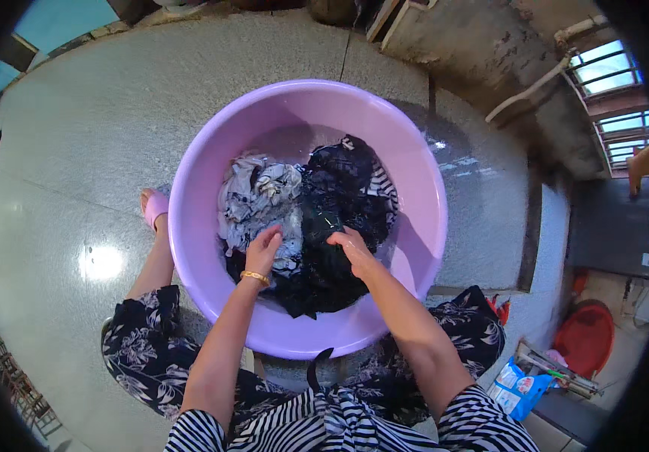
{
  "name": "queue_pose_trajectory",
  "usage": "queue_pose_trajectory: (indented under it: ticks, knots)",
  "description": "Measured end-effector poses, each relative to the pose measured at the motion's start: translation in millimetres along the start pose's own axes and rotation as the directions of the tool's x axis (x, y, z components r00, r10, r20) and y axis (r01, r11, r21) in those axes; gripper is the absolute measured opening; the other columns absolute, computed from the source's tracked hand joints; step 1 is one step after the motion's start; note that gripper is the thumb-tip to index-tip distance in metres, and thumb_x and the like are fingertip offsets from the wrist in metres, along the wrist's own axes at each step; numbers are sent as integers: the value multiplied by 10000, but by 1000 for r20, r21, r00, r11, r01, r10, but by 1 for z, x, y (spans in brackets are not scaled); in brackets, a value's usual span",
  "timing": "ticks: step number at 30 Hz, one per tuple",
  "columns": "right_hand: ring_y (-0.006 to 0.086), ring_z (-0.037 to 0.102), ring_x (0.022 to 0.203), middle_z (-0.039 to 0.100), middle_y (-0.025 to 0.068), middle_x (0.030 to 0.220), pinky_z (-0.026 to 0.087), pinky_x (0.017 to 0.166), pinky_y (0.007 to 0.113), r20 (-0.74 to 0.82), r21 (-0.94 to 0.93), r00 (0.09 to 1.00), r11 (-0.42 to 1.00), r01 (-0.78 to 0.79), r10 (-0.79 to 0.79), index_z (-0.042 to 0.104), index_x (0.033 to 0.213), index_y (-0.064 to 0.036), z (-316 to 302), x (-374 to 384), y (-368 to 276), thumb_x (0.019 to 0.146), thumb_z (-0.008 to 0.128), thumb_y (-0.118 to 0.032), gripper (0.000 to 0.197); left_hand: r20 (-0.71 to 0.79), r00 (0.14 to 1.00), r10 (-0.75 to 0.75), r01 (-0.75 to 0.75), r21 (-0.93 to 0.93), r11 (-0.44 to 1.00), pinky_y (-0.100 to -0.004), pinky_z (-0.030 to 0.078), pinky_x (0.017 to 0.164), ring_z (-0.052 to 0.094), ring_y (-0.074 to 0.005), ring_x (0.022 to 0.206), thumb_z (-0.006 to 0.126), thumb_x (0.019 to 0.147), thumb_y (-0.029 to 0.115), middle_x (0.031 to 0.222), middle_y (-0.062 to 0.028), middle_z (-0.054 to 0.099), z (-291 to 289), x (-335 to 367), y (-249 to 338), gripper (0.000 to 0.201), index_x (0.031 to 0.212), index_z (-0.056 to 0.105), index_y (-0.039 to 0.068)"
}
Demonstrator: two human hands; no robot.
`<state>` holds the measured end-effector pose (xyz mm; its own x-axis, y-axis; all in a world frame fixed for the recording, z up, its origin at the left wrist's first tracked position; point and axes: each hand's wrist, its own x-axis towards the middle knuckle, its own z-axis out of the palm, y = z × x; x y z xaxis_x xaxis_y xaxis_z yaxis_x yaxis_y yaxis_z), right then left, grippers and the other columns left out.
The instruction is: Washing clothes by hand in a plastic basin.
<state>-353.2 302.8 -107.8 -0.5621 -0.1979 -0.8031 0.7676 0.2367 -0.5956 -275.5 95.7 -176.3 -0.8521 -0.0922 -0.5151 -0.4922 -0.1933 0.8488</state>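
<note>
A large purple plastic tub stands between my legs with wet clothes in shallow water. On its left side lies a bunched light grey and white patterned garment. Black clothing fills the middle and right, and a black-and-white striped cloth shows at its edge. My left hand, with a gold bracelet at the wrist, is closed at the lower part of the light garment, its fingertips partly hidden. Opposite it, my right hand is closed on the black clothing, thumb and fingers pinched together.
Wet grey concrete floor surrounds the tub. To the right are a red basin and a blue-and-white plastic bag. A pipe runs along the wall below a barred window. My pink-slippered foot is left of the tub.
</note>
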Motion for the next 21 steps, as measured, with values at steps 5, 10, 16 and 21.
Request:
queue_pose_trajectory:
  ticks: [5, 10, 16, 21]
  knots:
    - [196, 562, 837, 579, 83, 880, 433, 771, 279, 167, 481, 979, 877, 27, -121, 547, 949, 2, 2, -114, -43, 594, 462, -80, 374, 40, 989, -143, 145, -35, 989, -374, 289, 928, 396, -194, 1147, 461, 828, 478, 1185, -74, 485, 26, -42, 51, 529, 1208, 456, 111]
    - [314, 551, 952, 541, 192, 1058, 426, 885, 394, 298, 584, 894, 805, 106, -334, 456, 1118, 60, 11, -190, -69, 462, 447, -64, 668, 103, 984, -144, 175, -433, 884, -286, 271, 965, 385, -161, 1140, 455, 848, 439, 1233, -58, 444, 35, -55, 59, 513, 1232, 429, 99]
    - [235, 571, 753, 573, 70, 739, 445, 809, 343, 251, 787, 938, 615, -56, -237, 534, 696, -14, 49, -198, -46, 592, 475, -65, 130, 381, 901, -206, 421, -658, 624, -346, 406, 874, 527, -200, 985, 399, 847, 494, 1102, -51, 552, 15, -94, 85, 509, 1142, 493, 90]
    - [316, 539, 976, 546, 216, 1043, 414, 870, 406, 466, 46, 884, 999, 24, -43, 473, 1094, 62, 53, -118, 4, 629, 521, -184, 529, 174, 962, -209, 240, -183, 953, -358, 444, 807, 570, -245, 910, 490, 829, 359, 988, -84, 604, -87, -64, -8, 407, 1113, 517, 69]
